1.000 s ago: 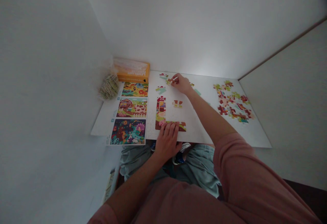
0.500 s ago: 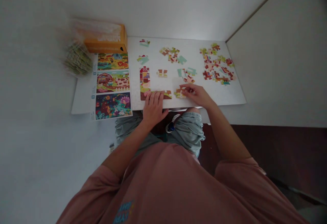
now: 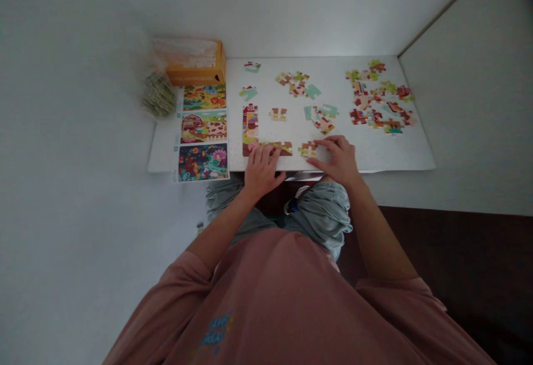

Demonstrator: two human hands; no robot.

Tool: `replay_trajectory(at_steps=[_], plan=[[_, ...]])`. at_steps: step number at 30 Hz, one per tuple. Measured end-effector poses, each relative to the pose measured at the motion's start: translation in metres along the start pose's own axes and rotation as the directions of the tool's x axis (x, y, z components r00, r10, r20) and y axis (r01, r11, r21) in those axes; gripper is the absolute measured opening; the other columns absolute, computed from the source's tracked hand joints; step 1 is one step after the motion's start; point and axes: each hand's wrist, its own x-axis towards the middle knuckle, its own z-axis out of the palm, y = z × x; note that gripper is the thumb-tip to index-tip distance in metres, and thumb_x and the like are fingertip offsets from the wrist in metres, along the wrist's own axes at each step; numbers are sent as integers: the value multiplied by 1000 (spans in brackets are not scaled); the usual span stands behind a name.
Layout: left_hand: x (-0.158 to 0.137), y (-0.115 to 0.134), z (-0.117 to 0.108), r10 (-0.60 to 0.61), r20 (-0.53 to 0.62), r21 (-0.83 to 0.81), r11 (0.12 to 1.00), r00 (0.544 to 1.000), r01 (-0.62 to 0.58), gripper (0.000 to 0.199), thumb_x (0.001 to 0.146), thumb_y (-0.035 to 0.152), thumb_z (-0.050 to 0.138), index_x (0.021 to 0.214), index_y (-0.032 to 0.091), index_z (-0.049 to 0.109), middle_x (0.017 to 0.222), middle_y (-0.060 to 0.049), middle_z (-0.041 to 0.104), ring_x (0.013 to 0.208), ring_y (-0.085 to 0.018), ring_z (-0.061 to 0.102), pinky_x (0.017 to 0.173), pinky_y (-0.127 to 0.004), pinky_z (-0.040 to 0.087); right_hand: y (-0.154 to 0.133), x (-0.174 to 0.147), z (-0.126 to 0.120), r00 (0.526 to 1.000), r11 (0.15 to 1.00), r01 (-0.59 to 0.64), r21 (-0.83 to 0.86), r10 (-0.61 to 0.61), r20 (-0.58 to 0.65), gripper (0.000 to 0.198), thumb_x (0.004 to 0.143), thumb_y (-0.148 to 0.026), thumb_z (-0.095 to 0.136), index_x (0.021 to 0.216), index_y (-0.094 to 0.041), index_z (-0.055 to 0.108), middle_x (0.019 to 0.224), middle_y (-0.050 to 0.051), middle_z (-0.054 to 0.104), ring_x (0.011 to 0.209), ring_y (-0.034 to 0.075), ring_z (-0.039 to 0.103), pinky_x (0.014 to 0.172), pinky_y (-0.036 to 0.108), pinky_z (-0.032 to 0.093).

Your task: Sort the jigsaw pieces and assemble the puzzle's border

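Note:
My left hand (image 3: 262, 169) lies flat with its fingers stretched over the bottom row of a joined puzzle section (image 3: 250, 123), an L shape with a red barn at its upper end. Just to the right, my right hand (image 3: 339, 159) has its thumb at the lower edge and a fingertip at the upper edge of a brown and green puzzle piece (image 3: 308, 149), which lies on the table. A small gap separates this piece from the L. Above them are a brown and cream piece (image 3: 278, 114) and a loose group with cow patches (image 3: 323, 122).
More pieces lie at the back middle (image 3: 297, 83), with a large heap (image 3: 381, 104) at the right. Two small pieces (image 3: 249, 93) sit above the barn. Left are a printed picture sheet (image 3: 204, 127), an orange box (image 3: 195, 75) and a bagged bundle (image 3: 159, 95).
My right hand has spread its thumb and fingers to the piece's lower and upper edges, uncovering more of it. The left hand stays on the joined section. The whole view has shifted.

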Motion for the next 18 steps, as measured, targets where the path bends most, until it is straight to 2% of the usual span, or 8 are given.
replay_trajectory(at_steps=[7, 10, 14, 18], plan=[[-5, -7, -6, -13, 24, 90, 996, 1000, 10, 50, 68, 34, 36, 114, 19, 25, 114, -4, 31, 106, -21, 23, 92, -36, 15, -9, 7, 8, 999, 1000, 26, -13, -27, -26, 31, 63, -32, 50, 94, -31, 49, 97, 5, 43, 91, 24, 39, 76, 40, 26], [-7, -10, -7, -14, 25, 87, 996, 1000, 12, 50, 68, 34, 36, 114, 19, 25, 114, -4, 31, 106, -20, 23, 93, -34, 13, -15, 6, 6, 999, 999, 47, -16, -47, -27, 27, 65, -32, 47, 92, -30, 49, 94, 6, 46, 91, 24, 39, 76, 39, 26], [-8, -12, -7, -18, 29, 72, 997, 999, 16, 51, 68, 34, 37, 114, 18, 25, 115, -4, 29, 107, -20, 22, 93, -34, 13, -18, 5, 8, 999, 1000, 11, -10, -12, -44, 26, 63, -34, 48, 88, -27, 49, 91, 7, 48, 81, 24, 45, 74, 39, 27], [-7, -12, -4, -13, 29, 45, 999, 999, 12, 52, 68, 33, 37, 115, 17, 24, 115, -5, 29, 107, -21, 21, 92, -35, 13, -15, 8, 11, 1000, 1000, 3, 19, -3, -2, 27, 62, -36, 48, 88, -28, 46, 90, 5, 50, 74, 22, 47, 73, 38, 29]])
